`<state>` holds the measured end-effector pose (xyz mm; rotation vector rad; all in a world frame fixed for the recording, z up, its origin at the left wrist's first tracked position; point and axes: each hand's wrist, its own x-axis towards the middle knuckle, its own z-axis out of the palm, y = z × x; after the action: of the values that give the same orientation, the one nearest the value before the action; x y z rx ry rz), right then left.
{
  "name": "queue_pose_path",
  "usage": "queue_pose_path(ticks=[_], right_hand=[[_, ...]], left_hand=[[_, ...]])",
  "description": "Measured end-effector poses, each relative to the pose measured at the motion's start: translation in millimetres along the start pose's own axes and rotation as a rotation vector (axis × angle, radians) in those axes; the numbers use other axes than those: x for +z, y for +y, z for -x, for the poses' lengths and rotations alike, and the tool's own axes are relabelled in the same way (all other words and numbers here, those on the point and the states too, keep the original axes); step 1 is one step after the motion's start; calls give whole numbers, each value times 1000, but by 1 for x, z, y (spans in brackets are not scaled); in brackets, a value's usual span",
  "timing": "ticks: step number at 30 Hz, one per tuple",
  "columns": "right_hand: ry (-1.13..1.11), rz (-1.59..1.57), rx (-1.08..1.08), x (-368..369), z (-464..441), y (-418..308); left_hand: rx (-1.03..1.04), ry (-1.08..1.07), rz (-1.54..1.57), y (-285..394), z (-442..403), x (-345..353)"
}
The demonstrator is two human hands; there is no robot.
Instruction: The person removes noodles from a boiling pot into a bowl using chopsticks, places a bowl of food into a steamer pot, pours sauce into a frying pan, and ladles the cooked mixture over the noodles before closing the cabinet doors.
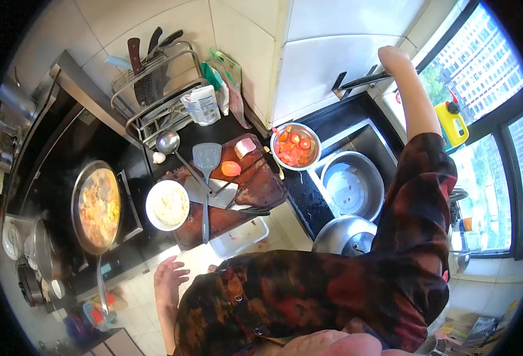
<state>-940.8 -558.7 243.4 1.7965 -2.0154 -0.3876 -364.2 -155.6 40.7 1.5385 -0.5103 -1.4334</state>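
My right hand [394, 60] is stretched out at the upper right, closed round the end of a dark handle [371, 79] by the tiled wall; what the handle belongs to is unclear. My left hand [169, 277] hangs at the lower left, fingers apart and holding nothing, below a white bowl [167, 205] of pale food. On the brown cutting board [261, 188] lie a grey spatula [207, 157], a ladle [168, 142], a knife, chopsticks, a tomato [231, 169] and a piece of meat [245, 147]. A metal bowl [295, 147] holds cut tomatoes.
Food steams in a pan [99, 204] on the stove, its handle pointing towards me. A pot [352, 184] stands in the sink, with a metal lid [343, 234] nearer me. A knife rack [154, 77], a yellow bottle [451, 123] and a white tray [241, 237] are also around.
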Motion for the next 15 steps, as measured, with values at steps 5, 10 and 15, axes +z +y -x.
queue_pose_path(ticks=[5,10,15], right_hand=[[77,117,-7,21,-30,23],[585,243,-245,50,-64,162],[622,-1077,-167,-54,93,126]], left_hand=[[-39,53,12,-10,5,-2],[-44,37,4,-15,10,-13],[79,-98,-85,5,24,-29]])
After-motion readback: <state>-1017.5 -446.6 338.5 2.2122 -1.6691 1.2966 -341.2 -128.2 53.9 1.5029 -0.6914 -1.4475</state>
